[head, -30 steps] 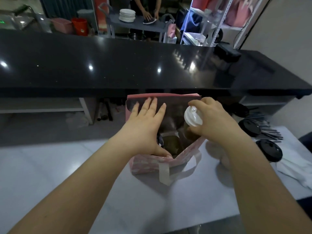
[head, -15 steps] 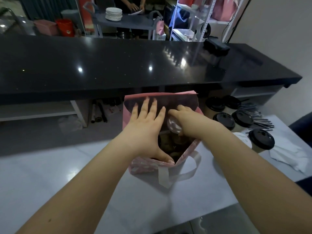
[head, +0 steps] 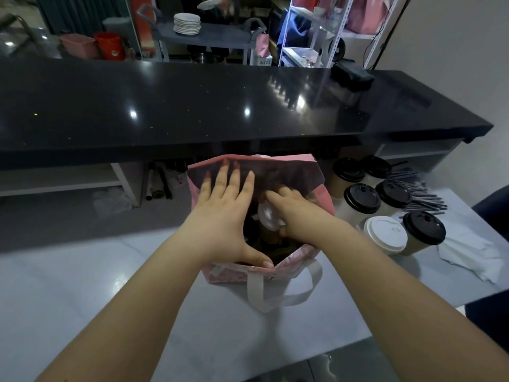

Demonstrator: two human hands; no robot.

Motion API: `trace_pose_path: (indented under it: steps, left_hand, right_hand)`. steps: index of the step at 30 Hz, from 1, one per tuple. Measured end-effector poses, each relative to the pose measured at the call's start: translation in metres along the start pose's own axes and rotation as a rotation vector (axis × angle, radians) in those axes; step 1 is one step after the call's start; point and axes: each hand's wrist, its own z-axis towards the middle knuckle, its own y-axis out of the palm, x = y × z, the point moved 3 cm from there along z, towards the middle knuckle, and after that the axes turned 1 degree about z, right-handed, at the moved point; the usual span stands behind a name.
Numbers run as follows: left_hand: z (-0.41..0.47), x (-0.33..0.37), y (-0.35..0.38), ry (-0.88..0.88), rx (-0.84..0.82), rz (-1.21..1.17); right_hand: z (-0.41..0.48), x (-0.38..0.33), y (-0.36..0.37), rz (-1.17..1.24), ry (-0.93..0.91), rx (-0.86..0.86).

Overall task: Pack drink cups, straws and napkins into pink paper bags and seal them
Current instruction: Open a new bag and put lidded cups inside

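Note:
A pink paper bag (head: 325, 197) with white handles stands open on the white table (head: 82, 293). My left hand (head: 223, 213) spreads its mouth, straight fingers against the far wall and thumb on the near rim. My right hand (head: 297, 213) reaches inside the bag and grips a cup with a white lid (head: 268, 216) from above. Other dark items lie deeper in the bag, hard to make out. To the right of the bag stand several paper cups, most with black lids (head: 362, 198) and one with a white lid (head: 385, 234). Dark straws (head: 421, 194) and white napkins (head: 468, 252) lie beyond them.
A long black counter (head: 220, 106) runs across right behind the bag. Under it on the left is a white shelf (head: 55, 183). Behind the counter a grey cart (head: 209, 37) carries stacked plates, and a person stands there. The table's near edge runs at the lower right.
My right hand has lowered the white-lidded cup from above the bag's rim down into the bag. My left hand has kept holding the mouth open.

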Motion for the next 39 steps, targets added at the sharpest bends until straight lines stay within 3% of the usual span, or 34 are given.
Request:
trace_pose_path:
  steps: [9,15,30,33,35,39]
  left_hand:
    - [0.000,0.002,0.000,-0.020,-0.002,-0.028]
    - [0.002,0.005,0.005,-0.043,-0.003,-0.033]
    - [0.002,0.012,0.009,-0.077,0.031,-0.018]
    - [0.002,0.014,-0.005,-0.104,0.120,-0.023]
    - [0.000,0.016,-0.016,-0.092,0.197,-0.038]
    - [-0.003,0.022,-0.040,-0.045,0.339,-0.173]
  right_hand:
    - [-0.004,0.005,0.009,-0.026,-0.031,-0.061]
    - [-0.010,0.010,0.028,-0.066,-0.071,-0.216]
    - [-0.008,0.022,0.054,-0.057,-0.018,-0.244]
    - [-0.006,0.020,0.033,-0.027,-0.013,-0.316]
    - [-0.006,0.015,0.008,-0.014,-0.001,-0.276]
    - [-0.024,-0.002,-0.048,-0.013,-0.090,0.131]
